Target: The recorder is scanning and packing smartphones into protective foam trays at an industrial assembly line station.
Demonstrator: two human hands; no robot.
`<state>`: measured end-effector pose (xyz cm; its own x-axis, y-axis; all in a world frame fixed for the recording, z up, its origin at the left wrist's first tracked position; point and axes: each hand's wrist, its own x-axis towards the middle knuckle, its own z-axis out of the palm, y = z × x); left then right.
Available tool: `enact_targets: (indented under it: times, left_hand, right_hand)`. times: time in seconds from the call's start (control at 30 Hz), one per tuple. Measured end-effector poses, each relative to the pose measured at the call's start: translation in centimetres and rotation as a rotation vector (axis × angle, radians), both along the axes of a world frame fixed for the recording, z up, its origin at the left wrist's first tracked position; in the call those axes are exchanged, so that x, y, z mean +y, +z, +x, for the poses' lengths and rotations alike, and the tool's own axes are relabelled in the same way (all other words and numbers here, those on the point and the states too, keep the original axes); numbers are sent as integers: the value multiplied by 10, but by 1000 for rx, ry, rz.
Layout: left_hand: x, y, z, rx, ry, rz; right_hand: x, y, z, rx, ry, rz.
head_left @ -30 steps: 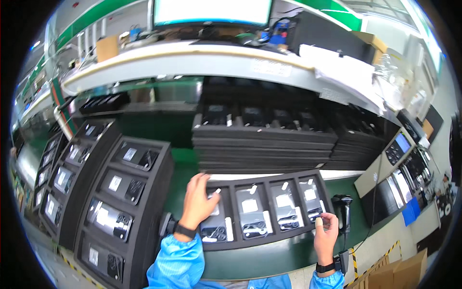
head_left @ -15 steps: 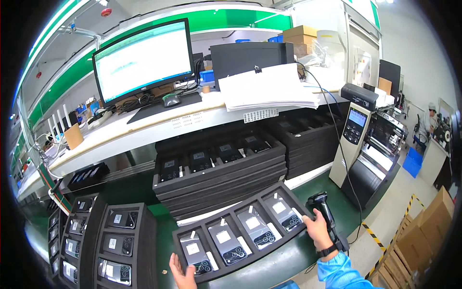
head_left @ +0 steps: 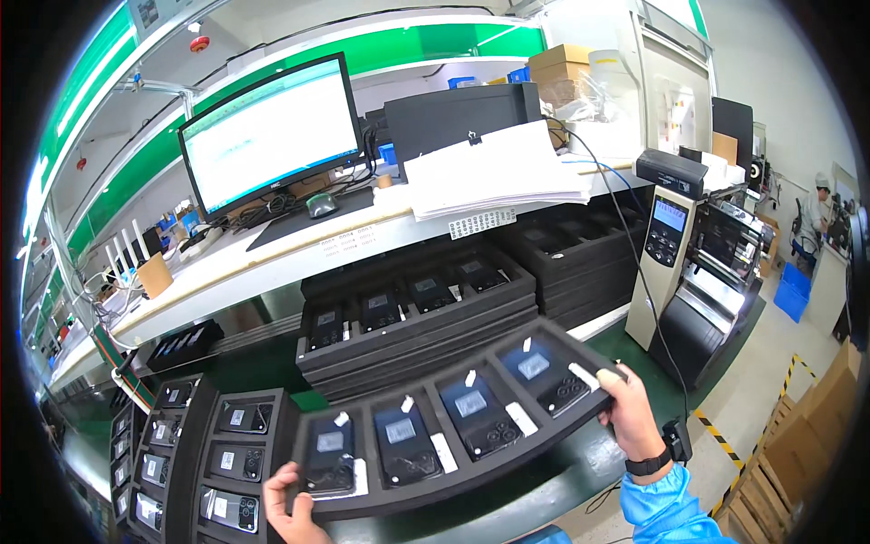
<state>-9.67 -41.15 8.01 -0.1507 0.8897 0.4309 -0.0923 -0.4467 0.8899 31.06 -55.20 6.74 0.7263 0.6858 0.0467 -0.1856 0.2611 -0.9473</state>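
Note:
A black foam tray [head_left: 494,482] hangs tilted between my hands, above the green work surface. Side by side in its compartments lie several dark smartphones [head_left: 404,458], each with a pale label, a small white tab and a white strip. My left hand [head_left: 292,510] grips the tray's near left corner, thumb toward the top and fingers at the outer side. At the right end my right hand [head_left: 633,419] has its thumb over the rim and its fingers partly hidden below. A black handheld scanner [head_left: 675,441] shows partly behind my right wrist.
Stacked foam trays with phones [head_left: 417,349] stand beyond my tray, under a shelf. More phone trays [head_left: 245,453] are at the left. A label printer [head_left: 666,263] stands at the right, its cable hanging nearby. Monitor [head_left: 272,136] and papers [head_left: 494,172] are on the shelf.
The tray has risen off the work surface and tilted, its right end higher. My left hand has moved left and closed on the tray's corner; my right hand has moved up and right with it.

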Motion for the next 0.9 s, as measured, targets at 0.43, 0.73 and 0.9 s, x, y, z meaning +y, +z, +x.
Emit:
enact_targets:
  times: [0.43, 0.73, 0.9]
  left_hand:
    - [195, 6, 69, 34, 139, 454]
    - [218, 6, 72, 206, 322, 450]
    - [257, 3, 79, 282, 403, 381]
  right_hand:
    - [184, 3, 78, -398, -215, 111]
    - [187, -10, 52, -1117, -531, 74]
    - [223, -7, 58, -1292, -634, -99]
